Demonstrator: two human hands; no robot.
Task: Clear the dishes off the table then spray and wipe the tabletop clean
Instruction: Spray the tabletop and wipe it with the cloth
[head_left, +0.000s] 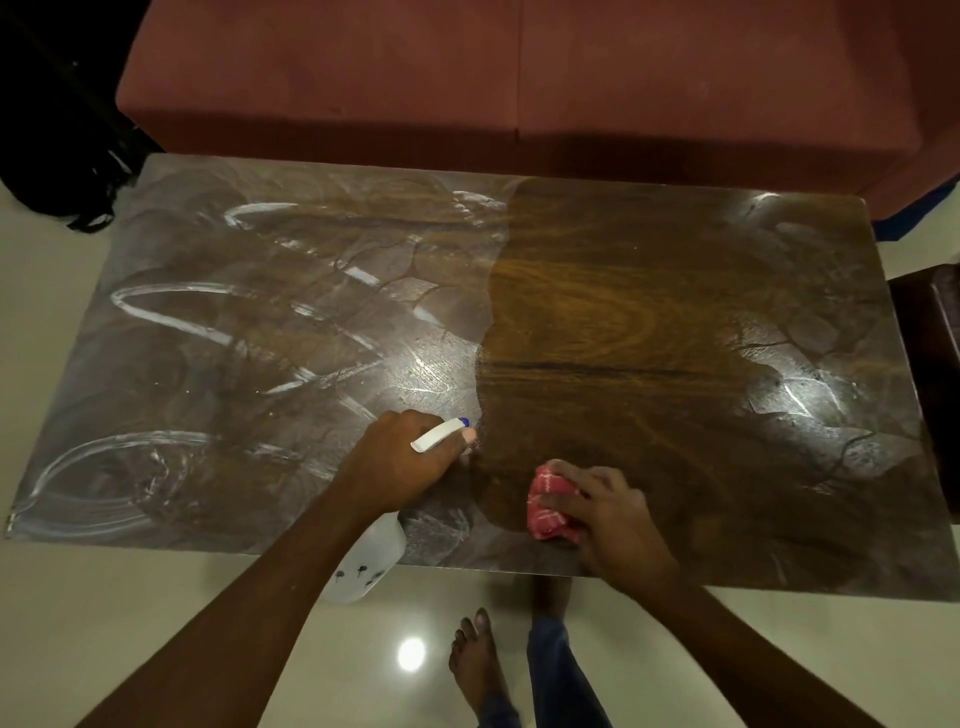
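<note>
The brown wooden tabletop (597, 312) fills the view, with no dishes on it. White streaks and a hazy film cover its left half and right end, while a darker patch lies in the middle. My left hand (400, 462) grips a white spray bottle (369, 561) by its head over the near edge, the nozzle pointing right. My right hand (608, 519) holds a bunched red cloth (548, 506) pressed on the table near the front edge.
A dark red sofa (519, 78) runs along the table's far side. A black bag (62, 130) sits at the back left on the pale tiled floor (156, 623). A dark wooden piece (935, 322) stands at the right. My bare foot (475, 660) is below the table edge.
</note>
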